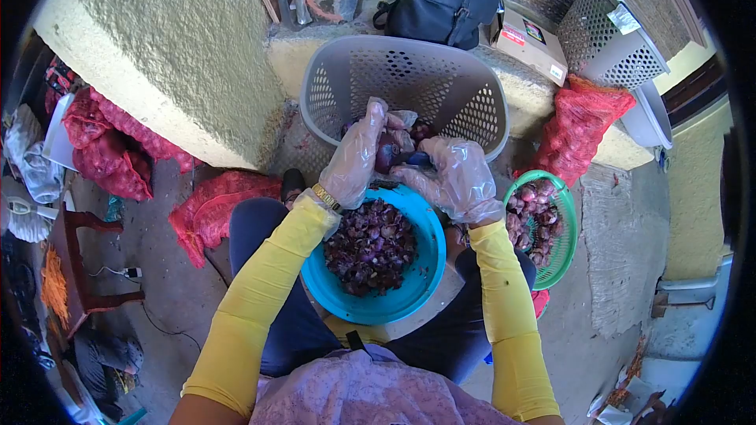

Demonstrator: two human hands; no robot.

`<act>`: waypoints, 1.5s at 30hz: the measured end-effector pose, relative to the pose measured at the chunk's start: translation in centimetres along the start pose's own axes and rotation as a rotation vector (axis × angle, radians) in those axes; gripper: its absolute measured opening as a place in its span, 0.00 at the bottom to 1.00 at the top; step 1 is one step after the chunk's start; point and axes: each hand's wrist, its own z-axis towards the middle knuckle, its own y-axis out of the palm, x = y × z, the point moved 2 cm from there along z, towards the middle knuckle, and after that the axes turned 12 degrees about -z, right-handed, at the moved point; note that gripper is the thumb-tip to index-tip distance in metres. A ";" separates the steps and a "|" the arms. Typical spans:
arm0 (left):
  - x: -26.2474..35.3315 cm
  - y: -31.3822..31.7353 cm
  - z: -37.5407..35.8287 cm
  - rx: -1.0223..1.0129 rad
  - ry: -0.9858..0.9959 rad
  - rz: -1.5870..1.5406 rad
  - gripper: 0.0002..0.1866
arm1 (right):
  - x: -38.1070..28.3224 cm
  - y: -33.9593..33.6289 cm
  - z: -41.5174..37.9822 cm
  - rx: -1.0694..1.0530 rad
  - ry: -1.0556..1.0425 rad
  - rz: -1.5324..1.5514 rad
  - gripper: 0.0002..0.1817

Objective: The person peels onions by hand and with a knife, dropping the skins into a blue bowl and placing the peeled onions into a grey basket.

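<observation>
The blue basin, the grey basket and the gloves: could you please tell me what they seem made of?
Blue basin: probably smooth plastic, from its even colour and sheen. Grey basket: likely moulded matte plastic, given its regular holes. Gloves: apparently thin clear plastic film, wrinkled and glossy.

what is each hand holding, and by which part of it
The left hand holds a red onion around its side. A dark thing is at the right hand; its grip cannot be told.

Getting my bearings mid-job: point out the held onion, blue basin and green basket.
Held onion (386, 153), head view: visible skin.
Blue basin (379, 312), head view: near inner wall.
Green basket (571, 227), head view: right side.
</observation>
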 end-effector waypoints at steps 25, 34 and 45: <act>-0.3 -0.7 0.2 0.027 -0.062 -0.196 0.32 | 0.3 -0.6 -0.2 -0.073 -0.021 0.003 0.29; 0.3 -0.6 0.2 -0.023 -0.200 -0.620 0.18 | 1.1 -0.4 -0.3 0.074 0.288 0.219 0.22; -0.8 -1.9 0.6 0.018 -0.227 -0.585 0.22 | 1.2 -0.2 -0.2 0.018 0.341 0.247 0.23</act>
